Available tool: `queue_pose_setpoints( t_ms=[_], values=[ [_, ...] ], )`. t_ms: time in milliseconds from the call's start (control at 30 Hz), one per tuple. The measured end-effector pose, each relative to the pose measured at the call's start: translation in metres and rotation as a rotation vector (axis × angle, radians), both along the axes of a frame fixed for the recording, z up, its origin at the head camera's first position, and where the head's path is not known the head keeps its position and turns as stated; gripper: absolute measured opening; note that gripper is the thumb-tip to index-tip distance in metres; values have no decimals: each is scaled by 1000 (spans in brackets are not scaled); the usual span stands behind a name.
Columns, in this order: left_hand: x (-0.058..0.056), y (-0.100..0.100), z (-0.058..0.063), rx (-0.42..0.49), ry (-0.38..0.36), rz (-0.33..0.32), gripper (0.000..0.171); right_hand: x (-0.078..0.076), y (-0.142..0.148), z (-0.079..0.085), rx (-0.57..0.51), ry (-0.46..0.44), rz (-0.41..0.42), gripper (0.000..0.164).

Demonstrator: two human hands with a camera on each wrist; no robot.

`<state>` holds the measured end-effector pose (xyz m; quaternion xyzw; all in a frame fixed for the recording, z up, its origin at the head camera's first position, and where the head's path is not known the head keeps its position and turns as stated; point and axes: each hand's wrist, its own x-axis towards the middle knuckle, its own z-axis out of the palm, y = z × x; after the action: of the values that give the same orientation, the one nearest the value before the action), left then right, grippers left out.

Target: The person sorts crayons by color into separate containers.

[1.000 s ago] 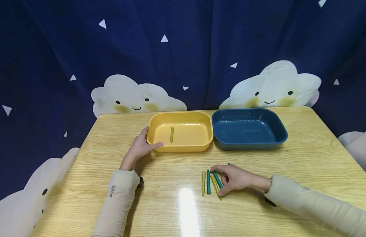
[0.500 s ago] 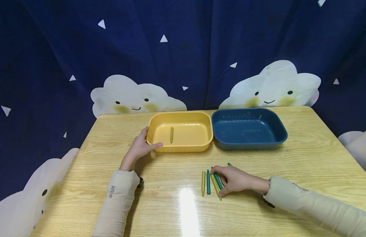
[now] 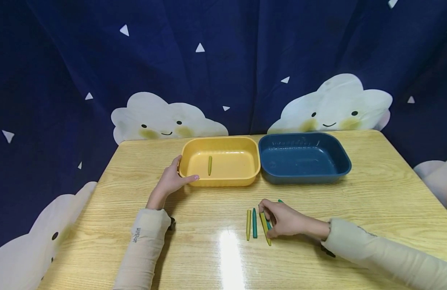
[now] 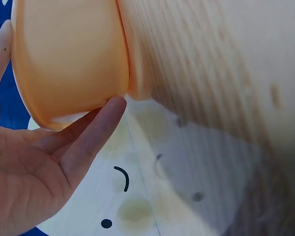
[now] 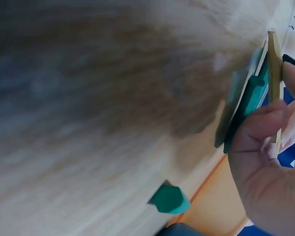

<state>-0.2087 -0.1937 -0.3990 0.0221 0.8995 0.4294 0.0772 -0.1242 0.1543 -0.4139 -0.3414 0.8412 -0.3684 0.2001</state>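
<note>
My right hand [image 3: 286, 219] pinches a yellow crayon [image 3: 264, 225] between thumb and fingertips, low over the table. A green crayon [image 3: 268, 224] lies just behind it, partly hidden by the hand; in the right wrist view a green crayon [image 5: 246, 110] shows close beside the yellow one. To the left lie another yellow crayon [image 3: 248, 224] and a green crayon [image 3: 254, 223], side by side. The tip of a further green crayon [image 3: 280, 200] pokes out behind my right hand. My left hand [image 3: 170, 177] grips the left end of the yellow bin [image 3: 223, 182], thumb over its front rim.
Inside the yellow bin, towards its left, lies one yellow crayon [image 3: 210, 165]. A dark blue bin [image 3: 304, 179] stands against the yellow bin's right side. Behind the wooden table [image 3: 194, 249] hangs a navy curtain [image 3: 223, 72] with clouds printed on it.
My right fingers have closed on the yellow crayon, which has shifted slightly right and now covers more of the green crayon behind it. My left hand and both bins have stayed put.
</note>
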Motion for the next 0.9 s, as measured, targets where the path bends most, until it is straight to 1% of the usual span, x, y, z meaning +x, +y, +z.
queue_pose_setpoints(
  t_ms=[100,200,367,467,567,700,900],
  values=[
    [0,0,-1,-4,1,1,103,0,0,0,-36,-34,-4,45],
    [0,0,-1,-5,-2,4,104,-2,1,-1,-66,-89,-3,42],
    [0,0,-2,-6,0,5,105,-4,2,-2,-136,-204,3,37],
    [0,0,-2,-4,0,5,106,-6,3,-2,-203,-285,-5,34],
    [-1,0,-2,1,-1,6,105,-7,4,-2,-250,-347,-22,32],
    [-1,0,-2,0,-5,8,105,-9,6,0,-273,-382,-41,32],
    [-1,0,-2,-6,-5,9,106,-12,7,2,-271,-373,-56,31]
  ],
)
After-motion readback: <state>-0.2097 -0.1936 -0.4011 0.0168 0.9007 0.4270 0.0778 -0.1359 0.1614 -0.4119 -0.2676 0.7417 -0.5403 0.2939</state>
